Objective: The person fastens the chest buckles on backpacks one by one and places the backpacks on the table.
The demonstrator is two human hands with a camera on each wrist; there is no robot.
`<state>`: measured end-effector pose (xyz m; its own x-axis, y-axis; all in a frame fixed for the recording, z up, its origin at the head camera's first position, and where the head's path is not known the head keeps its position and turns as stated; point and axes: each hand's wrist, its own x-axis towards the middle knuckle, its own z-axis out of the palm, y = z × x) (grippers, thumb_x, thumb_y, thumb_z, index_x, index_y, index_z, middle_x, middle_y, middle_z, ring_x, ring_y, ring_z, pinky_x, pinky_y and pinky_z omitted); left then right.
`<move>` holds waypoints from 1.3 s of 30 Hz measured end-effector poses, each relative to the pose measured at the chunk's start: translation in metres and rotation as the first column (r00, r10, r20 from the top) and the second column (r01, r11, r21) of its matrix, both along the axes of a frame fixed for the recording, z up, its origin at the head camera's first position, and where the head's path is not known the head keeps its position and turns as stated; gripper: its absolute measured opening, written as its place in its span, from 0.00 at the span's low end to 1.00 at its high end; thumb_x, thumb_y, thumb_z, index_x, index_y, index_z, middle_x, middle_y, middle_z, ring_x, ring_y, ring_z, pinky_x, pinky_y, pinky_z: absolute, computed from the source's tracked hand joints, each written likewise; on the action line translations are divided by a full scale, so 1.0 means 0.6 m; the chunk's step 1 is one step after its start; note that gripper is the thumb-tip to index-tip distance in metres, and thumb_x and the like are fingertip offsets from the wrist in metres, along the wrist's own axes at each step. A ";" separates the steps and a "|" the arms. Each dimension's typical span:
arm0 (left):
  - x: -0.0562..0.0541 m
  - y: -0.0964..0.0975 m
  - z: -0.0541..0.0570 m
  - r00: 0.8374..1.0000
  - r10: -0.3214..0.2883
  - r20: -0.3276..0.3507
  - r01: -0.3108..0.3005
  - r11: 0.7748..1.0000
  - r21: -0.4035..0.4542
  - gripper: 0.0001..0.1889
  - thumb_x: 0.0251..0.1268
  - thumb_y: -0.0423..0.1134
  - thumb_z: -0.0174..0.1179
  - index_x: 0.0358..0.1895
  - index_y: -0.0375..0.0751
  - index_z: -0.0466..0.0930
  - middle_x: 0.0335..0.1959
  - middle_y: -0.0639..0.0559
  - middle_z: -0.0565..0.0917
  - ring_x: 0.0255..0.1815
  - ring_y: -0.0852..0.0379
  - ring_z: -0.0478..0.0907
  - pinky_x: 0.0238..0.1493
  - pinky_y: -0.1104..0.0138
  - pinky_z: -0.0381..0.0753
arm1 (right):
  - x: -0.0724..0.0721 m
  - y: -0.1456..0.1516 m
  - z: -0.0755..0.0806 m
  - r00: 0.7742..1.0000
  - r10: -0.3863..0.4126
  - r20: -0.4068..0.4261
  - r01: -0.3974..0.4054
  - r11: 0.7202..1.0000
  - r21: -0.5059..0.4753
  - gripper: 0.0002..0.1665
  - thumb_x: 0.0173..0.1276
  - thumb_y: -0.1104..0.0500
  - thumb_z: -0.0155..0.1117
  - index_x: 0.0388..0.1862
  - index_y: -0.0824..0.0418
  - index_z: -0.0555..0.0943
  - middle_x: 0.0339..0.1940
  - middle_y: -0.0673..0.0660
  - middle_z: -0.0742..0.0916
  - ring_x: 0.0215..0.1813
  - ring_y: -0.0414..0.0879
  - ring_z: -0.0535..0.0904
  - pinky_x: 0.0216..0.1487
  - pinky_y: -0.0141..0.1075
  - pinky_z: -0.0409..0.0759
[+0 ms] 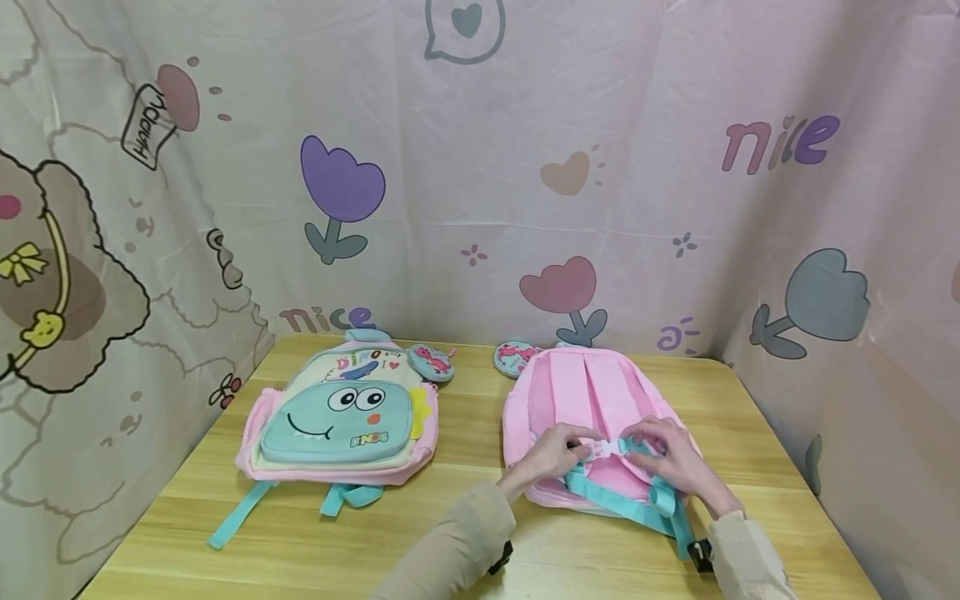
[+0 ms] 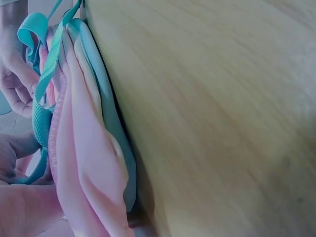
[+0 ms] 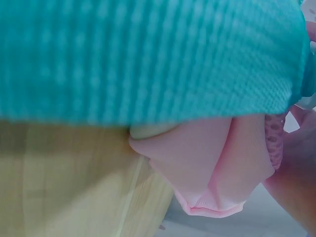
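Observation:
A pink backpack (image 1: 573, 371) lies on the table with its back panel and shoulder straps facing up. Across its lower half, a pale plastic buckle (image 1: 606, 448) sits between both hands. The left hand (image 1: 551, 457) pinches the buckle's left end between thumb and fingers. From the other side, the right hand (image 1: 675, 457) pinches the teal webbing right at the buckle. A loose teal strap (image 1: 615, 502) loops below the hands toward the table's front. Close to the right wrist camera, teal webbing (image 3: 148, 59) covers much of the view and hides the right fingers.
A second backpack (image 1: 337, 421) with a smiling dinosaur front lies at left, its teal straps (image 1: 240, 512) trailing on the wooden table (image 1: 300, 558). Round tags (image 1: 431, 363) hang by both bags. A printed curtain (image 1: 450, 167) stands behind the table.

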<state>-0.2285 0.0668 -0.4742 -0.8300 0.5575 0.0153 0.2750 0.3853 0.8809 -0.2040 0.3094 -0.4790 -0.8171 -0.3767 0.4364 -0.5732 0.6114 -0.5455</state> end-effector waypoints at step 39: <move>0.010 0.019 -0.014 0.984 0.178 0.008 -0.177 0.973 0.149 0.05 0.64 0.32 0.66 0.41 0.39 0.88 0.25 0.45 0.87 0.19 0.70 0.70 0.19 0.78 0.65 | -0.002 -0.011 -0.002 0.998 0.049 0.036 -0.047 0.997 -0.067 0.15 0.58 0.69 0.74 0.43 0.55 0.85 0.31 0.50 0.83 0.36 0.44 0.72 0.38 0.33 0.67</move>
<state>-0.2224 0.0779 -0.4827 -0.9153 0.3922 0.0915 0.2187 0.2931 0.9307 -0.2050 0.3029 -0.4801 -0.8152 -0.3869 0.4309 -0.5791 0.5454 -0.6059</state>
